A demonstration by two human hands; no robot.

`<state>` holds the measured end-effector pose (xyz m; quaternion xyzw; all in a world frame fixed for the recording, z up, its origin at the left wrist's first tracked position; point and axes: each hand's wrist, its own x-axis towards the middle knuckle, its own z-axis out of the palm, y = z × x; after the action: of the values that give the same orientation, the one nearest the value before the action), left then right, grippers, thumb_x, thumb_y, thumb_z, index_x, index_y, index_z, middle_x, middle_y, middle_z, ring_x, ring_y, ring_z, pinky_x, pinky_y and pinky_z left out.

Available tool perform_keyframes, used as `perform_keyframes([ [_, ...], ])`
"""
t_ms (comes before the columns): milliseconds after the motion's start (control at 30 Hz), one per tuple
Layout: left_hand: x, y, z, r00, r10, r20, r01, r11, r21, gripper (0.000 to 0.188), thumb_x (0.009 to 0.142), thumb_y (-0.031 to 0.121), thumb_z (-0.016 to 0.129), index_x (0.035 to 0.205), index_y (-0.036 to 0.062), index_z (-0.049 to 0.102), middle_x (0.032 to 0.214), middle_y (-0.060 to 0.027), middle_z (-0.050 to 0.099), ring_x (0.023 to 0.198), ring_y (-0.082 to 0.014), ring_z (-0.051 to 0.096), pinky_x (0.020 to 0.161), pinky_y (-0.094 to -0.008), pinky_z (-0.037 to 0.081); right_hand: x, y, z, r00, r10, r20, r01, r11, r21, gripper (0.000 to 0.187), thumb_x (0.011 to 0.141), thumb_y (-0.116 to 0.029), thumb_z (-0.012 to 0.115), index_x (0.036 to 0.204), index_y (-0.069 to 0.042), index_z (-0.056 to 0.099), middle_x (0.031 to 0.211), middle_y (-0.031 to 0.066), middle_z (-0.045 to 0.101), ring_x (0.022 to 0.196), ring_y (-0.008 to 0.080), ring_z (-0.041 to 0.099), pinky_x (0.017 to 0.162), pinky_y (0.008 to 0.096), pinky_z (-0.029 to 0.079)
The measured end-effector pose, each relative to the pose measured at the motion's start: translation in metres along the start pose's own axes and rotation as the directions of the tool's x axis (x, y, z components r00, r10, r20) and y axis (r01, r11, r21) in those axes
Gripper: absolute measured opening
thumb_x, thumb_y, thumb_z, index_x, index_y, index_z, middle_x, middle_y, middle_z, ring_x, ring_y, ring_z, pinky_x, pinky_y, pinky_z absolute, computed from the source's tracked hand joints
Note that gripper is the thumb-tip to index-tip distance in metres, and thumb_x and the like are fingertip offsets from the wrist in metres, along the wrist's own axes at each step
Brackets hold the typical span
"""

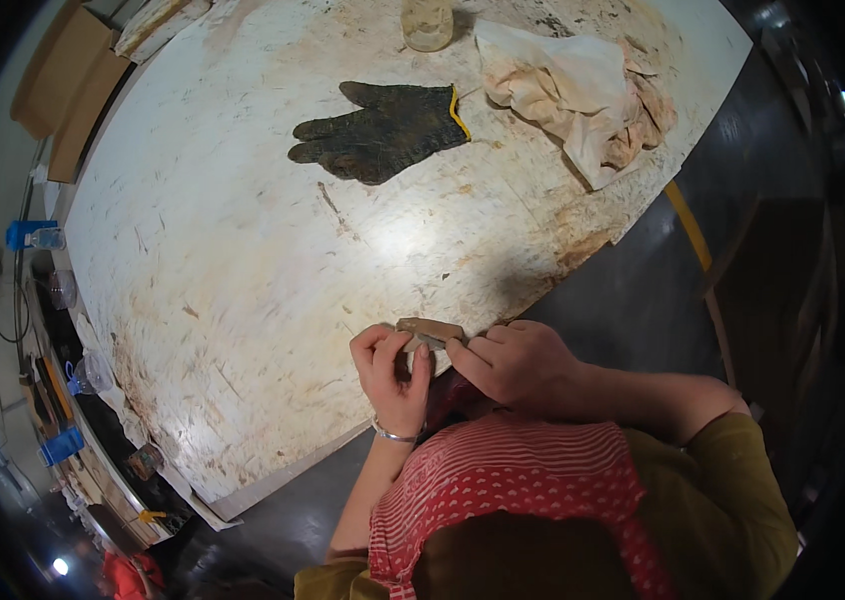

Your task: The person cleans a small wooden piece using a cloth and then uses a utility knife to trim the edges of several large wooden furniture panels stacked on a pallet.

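Note:
At the near edge of the stained white table (243,250), my left hand (395,380) pinches a small, flat brown block (433,326) between thumb and fingers. My right hand (528,365) is closed right beside it, its fingertips close to the block's right end. A thin greyish piece (431,341) lies along the near side of the block, between the two hands. Whether my right hand grips that piece or something else is hidden by its curled fingers.
A dark work glove (383,130) with a yellow cuff lies farther back. Behind it stand a cloudy jar (428,25) and a crumpled, stained cloth (568,95). Cardboard (73,85) leans at the far left. The table's edge runs diagonally along my right side.

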<state>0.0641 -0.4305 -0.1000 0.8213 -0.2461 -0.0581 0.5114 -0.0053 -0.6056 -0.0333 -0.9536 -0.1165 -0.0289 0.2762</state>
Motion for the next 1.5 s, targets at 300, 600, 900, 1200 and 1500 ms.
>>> perform_keyframes([
  [300, 0.001, 0.0, 0.0, 1.0, 0.024, -0.003, -0.023, 0.999, 0.022, 0.025, 0.078, 0.001, 0.065, 0.101, 0.005, 0.054, 0.104, -0.0105, 0.043, 0.086, -0.0181, 0.046, 0.069, -0.0269, 0.042, -0.004, 0.004, 0.005, 0.999, 0.014, 0.046, -0.011, 0.997, -0.071, 0.039, 0.071, -0.014, 0.056, 0.107, 0.001, 0.055, 0.072, 0.0018, 0.054, 0.063, 0.0155, 0.057, 0.056, 0.0286, 0.046],
  [600, 0.001, -0.003, -0.001, 0.999, 0.033, 0.007, -0.034, 0.999, 0.018, 0.026, 0.078, 0.003, 0.066, 0.101, 0.0053, 0.055, 0.103, -0.0107, 0.043, 0.084, -0.0177, 0.045, 0.068, -0.0265, 0.041, 0.0, 0.002, 0.006, 1.0, -0.002, -0.03, 0.0, 0.998, -0.067, 0.037, 0.072, -0.014, 0.057, 0.105, 0.0, 0.056, 0.068, -0.0001, 0.054, 0.061, 0.0138, 0.057, 0.054, 0.0277, 0.045],
  [900, 0.0, -0.004, -0.001, 0.999, 0.052, 0.016, -0.053, 0.998, 0.02, 0.027, 0.077, 0.002, 0.065, 0.102, 0.0054, 0.055, 0.103, -0.0118, 0.043, 0.084, -0.0189, 0.045, 0.068, -0.0283, 0.041, 0.005, 0.001, 0.002, 0.999, -0.025, -0.025, 0.023, 0.995, -0.099, 0.03, 0.074, -0.014, 0.057, 0.101, 0.0, 0.058, 0.068, 0.0001, 0.056, 0.059, 0.0136, 0.057, 0.052, 0.0269, 0.045],
  [1200, 0.001, -0.004, 0.0, 0.998, 0.053, -0.022, -0.052, 0.998, 0.021, 0.023, 0.074, 0.002, 0.069, 0.095, 0.0019, 0.059, 0.104, -0.0128, 0.044, 0.075, -0.0173, 0.049, 0.065, -0.0278, 0.042, 0.013, -0.001, -0.006, 0.995, -0.002, 0.102, 0.005, 1.0, -0.027, 0.019, 0.077, -0.014, 0.051, 0.087, 0.002, 0.051, 0.065, 0.0054, 0.053, 0.059, 0.0197, 0.056, 0.055, 0.032, 0.044],
  [1500, 0.001, -0.004, 0.001, 0.998, 0.064, -0.023, -0.062, 0.997, 0.053, 0.024, 0.074, 0.002, 0.07, 0.095, 0.0024, 0.06, 0.103, -0.0122, 0.045, 0.078, -0.0187, 0.05, 0.068, -0.0291, 0.044, 0.013, 0.002, -0.003, 0.991, -0.007, 0.131, 0.01, 1.0, -0.019, 0.03, 0.075, -0.014, 0.053, 0.099, 0.004, 0.054, 0.07, 0.0052, 0.055, 0.06, 0.017, 0.056, 0.055, 0.0298, 0.044],
])
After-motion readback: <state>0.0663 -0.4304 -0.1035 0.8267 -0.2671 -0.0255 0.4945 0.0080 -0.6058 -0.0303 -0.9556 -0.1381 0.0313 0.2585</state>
